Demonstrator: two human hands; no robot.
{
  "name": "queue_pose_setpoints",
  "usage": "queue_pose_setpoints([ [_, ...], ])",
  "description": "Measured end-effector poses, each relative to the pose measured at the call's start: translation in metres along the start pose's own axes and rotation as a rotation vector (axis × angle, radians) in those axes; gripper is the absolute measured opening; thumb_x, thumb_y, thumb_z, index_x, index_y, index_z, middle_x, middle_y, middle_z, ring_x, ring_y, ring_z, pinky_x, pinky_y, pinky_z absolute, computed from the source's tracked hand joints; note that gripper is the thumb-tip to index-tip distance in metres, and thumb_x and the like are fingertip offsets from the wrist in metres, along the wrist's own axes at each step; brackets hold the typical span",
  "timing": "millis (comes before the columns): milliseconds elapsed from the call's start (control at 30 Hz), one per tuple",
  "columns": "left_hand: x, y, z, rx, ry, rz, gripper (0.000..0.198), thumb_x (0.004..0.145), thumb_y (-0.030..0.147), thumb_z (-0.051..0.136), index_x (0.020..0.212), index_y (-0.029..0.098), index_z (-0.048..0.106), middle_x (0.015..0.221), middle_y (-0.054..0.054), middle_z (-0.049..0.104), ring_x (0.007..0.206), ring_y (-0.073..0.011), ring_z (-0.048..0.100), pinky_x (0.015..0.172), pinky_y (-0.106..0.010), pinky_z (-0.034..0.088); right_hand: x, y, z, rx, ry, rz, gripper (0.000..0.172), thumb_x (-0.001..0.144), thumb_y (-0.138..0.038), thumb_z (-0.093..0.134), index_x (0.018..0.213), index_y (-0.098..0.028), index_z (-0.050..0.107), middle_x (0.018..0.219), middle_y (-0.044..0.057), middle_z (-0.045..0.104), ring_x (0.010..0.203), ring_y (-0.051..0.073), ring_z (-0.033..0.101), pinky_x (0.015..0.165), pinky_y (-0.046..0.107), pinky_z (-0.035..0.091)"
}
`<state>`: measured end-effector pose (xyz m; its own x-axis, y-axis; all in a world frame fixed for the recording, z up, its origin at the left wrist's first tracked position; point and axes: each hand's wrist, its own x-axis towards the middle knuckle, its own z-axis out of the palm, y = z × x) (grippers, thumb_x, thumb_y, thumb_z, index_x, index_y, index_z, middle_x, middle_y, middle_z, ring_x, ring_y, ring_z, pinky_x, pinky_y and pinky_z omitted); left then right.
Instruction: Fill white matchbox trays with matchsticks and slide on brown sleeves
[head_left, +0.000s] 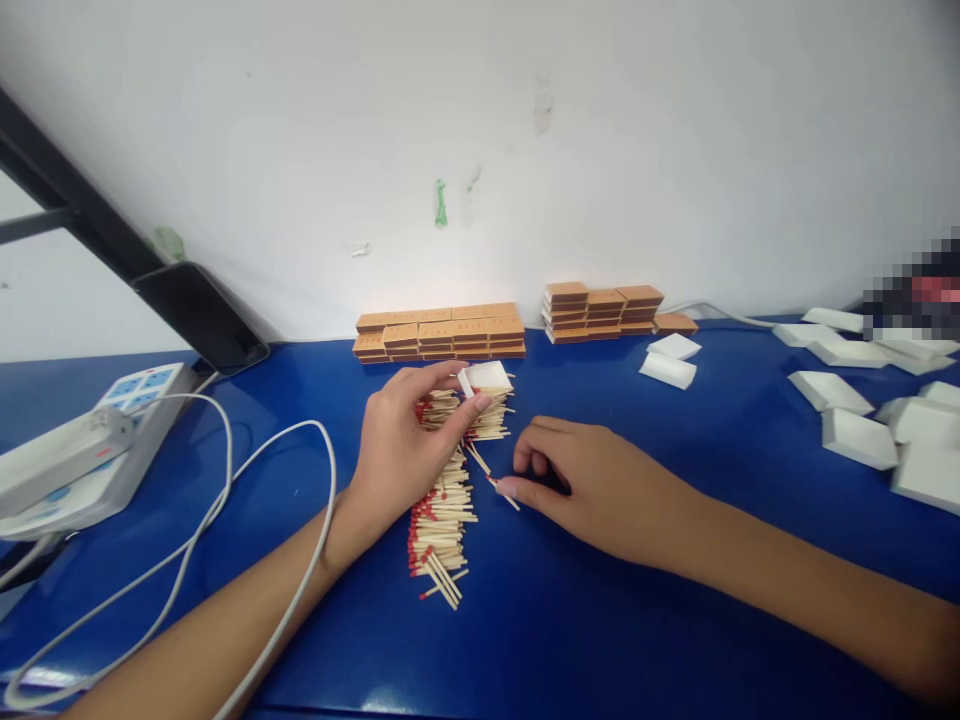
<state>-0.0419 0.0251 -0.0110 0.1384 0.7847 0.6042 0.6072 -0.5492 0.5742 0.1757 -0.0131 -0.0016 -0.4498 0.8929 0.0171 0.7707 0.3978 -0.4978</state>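
Observation:
My left hand (416, 425) is closed, with thumb and fingers gripping the edge of a white matchbox tray (491, 376). The tray is tilted above a long heap of red-headed matches (442, 510). To the right of the heap, my right hand (574, 475) hovers low over the blue table. Its fingers are curled, with a gap between them and the thumb. The thumb tip touches or nearly touches a loose match (512, 500) on the table. Another loose match (478, 460) lies just beside it. A few matches lie crosswise at the near end of the heap.
Stacked orange matchboxes (450, 330) line the wall, with a second stack (600, 308) to their right. White trays (859, 438) lie scattered at right. At left are a power strip (139, 410), a phone (201, 318) and a white cable (330, 470) looping over my left forearm.

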Motion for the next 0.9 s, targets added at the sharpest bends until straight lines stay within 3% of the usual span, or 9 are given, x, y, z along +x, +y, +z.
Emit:
queue_pose_setpoints([
  [200,0.0,0.0,0.0,0.011,0.001,0.007,0.038,0.09,0.04,0.082,0.123,0.024,0.076,0.106,-0.004,0.081,0.095,-0.022,0.075,0.087,-0.036,0.059,-0.005,-0.01,0.008,-0.055,-0.081,-0.037,0.017,0.103,-0.025,0.063,0.087,-0.021,0.062,0.093,0.002,0.069,0.08,0.019,0.064,0.069,0.032,0.042],
  [333,0.0,-0.001,-0.001,0.021,0.007,0.0,0.039,0.09,0.042,0.082,0.124,0.025,0.075,0.106,-0.004,0.081,0.093,-0.0217,0.075,0.086,-0.036,0.059,-0.003,-0.004,0.0,-0.112,-0.092,-0.052,0.014,0.102,-0.018,0.064,0.088,-0.02,0.063,0.094,0.002,0.069,0.082,0.02,0.067,0.071,0.032,0.044],
  [400,0.001,-0.002,-0.001,0.022,0.006,0.006,0.039,0.09,0.044,0.082,0.123,0.025,0.076,0.107,-0.004,0.081,0.093,-0.0216,0.076,0.086,-0.036,0.059,-0.001,0.005,-0.011,-0.117,-0.026,-0.093,0.013,0.101,-0.018,0.065,0.088,-0.02,0.063,0.093,0.002,0.069,0.082,0.019,0.067,0.07,0.031,0.044],
  [533,0.0,-0.002,0.0,0.007,-0.038,0.009,0.037,0.089,0.045,0.083,0.12,0.025,0.077,0.111,-0.005,0.081,0.094,-0.0224,0.076,0.086,-0.037,0.06,0.005,0.021,-0.033,-0.082,0.292,-0.197,0.012,0.103,-0.024,0.064,0.091,-0.021,0.062,0.088,0.001,0.065,0.072,0.016,0.061,0.065,0.029,0.042],
  [600,-0.001,0.0,0.001,-0.045,-0.07,0.012,0.036,0.089,0.044,0.083,0.119,0.026,0.077,0.111,-0.004,0.081,0.095,-0.0223,0.076,0.086,-0.036,0.06,0.007,0.025,-0.037,-0.092,0.386,-0.244,0.012,0.103,-0.023,0.063,0.092,-0.021,0.061,0.086,0.0,0.063,0.07,0.015,0.059,0.063,0.029,0.042],
  [900,-0.005,0.012,-0.001,-0.186,-0.234,0.13,0.04,0.086,0.04,0.087,0.122,0.026,0.075,0.11,-0.004,0.079,0.099,-0.0206,0.075,0.09,-0.034,0.059,0.006,0.018,-0.021,-0.201,0.446,-0.351,0.01,0.105,-0.022,0.059,0.096,-0.019,0.06,0.09,0.002,0.063,0.075,0.017,0.062,0.065,0.029,0.044],
])
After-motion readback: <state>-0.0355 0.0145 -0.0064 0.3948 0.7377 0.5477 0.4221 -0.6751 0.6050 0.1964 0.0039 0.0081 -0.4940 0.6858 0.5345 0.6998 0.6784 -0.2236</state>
